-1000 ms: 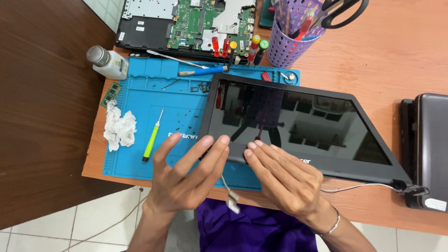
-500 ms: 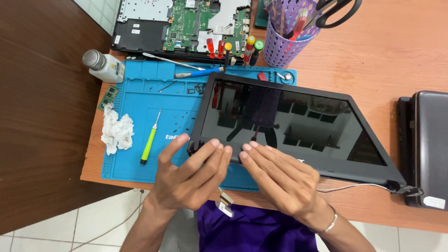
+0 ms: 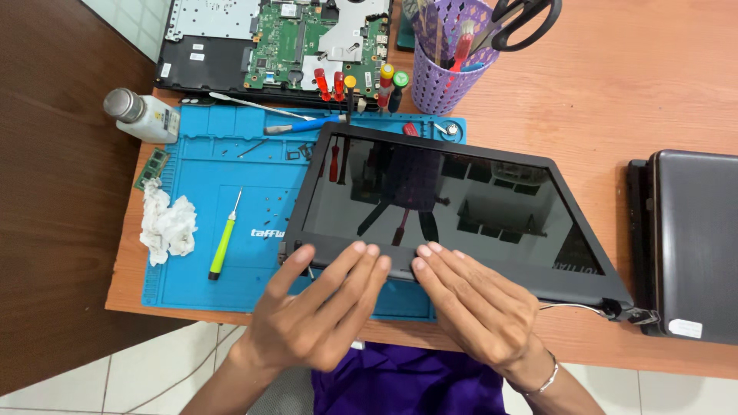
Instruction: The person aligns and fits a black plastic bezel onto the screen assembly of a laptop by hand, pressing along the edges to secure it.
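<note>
A detached laptop screen panel with a dark glossy face lies tilted across the blue work mat and the wooden table. My left hand rests flat with its fingertips on the panel's near bezel, close to the left hinge. My right hand lies beside it, fingers spread, fingertips touching the same near edge. Neither hand grips anything. A thin cable trails from the panel's right hinge.
On the mat lie a green-handled screwdriver, crumpled white tissue and a blue tool. Behind it sit an opened laptop base with green circuit board, a purple tool cup with scissors and a small bottle. A closed grey laptop sits right.
Both hands have slid forward from in front of the panel onto its near bezel. The view has shifted slightly, and the panel has stayed in place.
</note>
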